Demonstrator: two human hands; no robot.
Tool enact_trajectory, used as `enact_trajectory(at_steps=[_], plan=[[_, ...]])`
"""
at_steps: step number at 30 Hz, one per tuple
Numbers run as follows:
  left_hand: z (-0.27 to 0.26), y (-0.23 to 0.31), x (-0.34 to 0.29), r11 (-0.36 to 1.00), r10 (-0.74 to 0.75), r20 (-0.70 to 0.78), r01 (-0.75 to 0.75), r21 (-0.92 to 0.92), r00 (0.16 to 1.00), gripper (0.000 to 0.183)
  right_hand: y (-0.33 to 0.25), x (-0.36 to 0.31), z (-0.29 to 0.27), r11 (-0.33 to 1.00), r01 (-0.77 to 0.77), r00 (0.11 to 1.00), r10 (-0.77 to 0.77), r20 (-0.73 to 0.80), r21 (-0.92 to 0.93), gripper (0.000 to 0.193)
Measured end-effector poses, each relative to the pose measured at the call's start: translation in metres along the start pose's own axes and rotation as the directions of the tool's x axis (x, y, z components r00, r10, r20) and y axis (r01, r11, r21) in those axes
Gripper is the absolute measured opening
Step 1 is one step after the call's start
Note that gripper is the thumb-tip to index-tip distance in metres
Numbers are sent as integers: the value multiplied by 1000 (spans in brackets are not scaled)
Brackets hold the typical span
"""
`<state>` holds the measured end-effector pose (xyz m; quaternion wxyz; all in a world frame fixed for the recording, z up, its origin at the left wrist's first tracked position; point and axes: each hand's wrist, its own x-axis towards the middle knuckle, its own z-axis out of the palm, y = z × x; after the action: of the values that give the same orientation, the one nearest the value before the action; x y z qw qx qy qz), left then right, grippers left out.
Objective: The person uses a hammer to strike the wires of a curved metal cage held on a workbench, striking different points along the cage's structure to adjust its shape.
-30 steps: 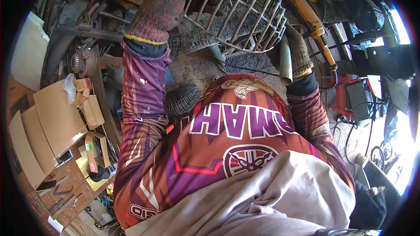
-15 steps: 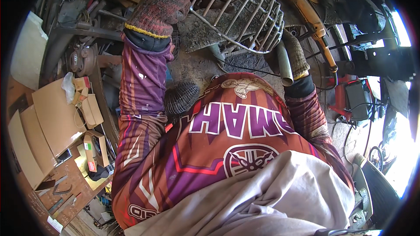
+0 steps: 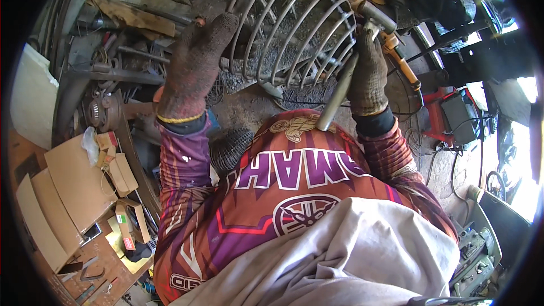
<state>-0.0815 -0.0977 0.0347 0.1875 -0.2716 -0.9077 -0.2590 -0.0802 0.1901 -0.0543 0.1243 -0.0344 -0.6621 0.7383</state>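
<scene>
**Wire Cage: Handling Characteristics and Change of State**

Through the remote head view, I locate the wire cage (image 3: 290,41) between both gloved hands, above the dark, gritty worktop. It appears to be bare metal rod: I rate it stiff, moderate in weight and not fragile, although the joints of thin bars could bend under a hard blow. Smooth rods may slip in a knitted glove. I recommend taking hold at the outer rim, or where bars cross, rather than at mid-span.

Left hand (image 3: 195,68): fingers lie together against the cage's left edge, thumb apart. I cannot tell whether they close around the bar.

Right hand (image 3: 368,76): wrapped around the hammer-like tool (image 3: 338,99) just below its head; the fingertips are hidden. I cannot confirm contact with the cage.

Compared with half a second ago: the view has shifted, the cage is turned so its bars show as longer arcs, and the left hand sits lower. The tool, formerly near-upright, now slants across, with its head visible.
</scene>
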Motion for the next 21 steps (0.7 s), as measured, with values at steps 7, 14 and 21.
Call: enact_trajectory(at_steps=[7,14,21], plan=[[18,12,-1,994,77,-248,-55,95,966,26,-6,-15,9,955,59,996,-36,-81,292,34],[16,21,12,999,19,-288,-7,44,957,17,2,-21,-4,949,211,969,-234,75,233,58],[19,39,13,664,-521,-47,370,-650,853,22,31,-30,-7,934,282,935,-319,156,219,53]])
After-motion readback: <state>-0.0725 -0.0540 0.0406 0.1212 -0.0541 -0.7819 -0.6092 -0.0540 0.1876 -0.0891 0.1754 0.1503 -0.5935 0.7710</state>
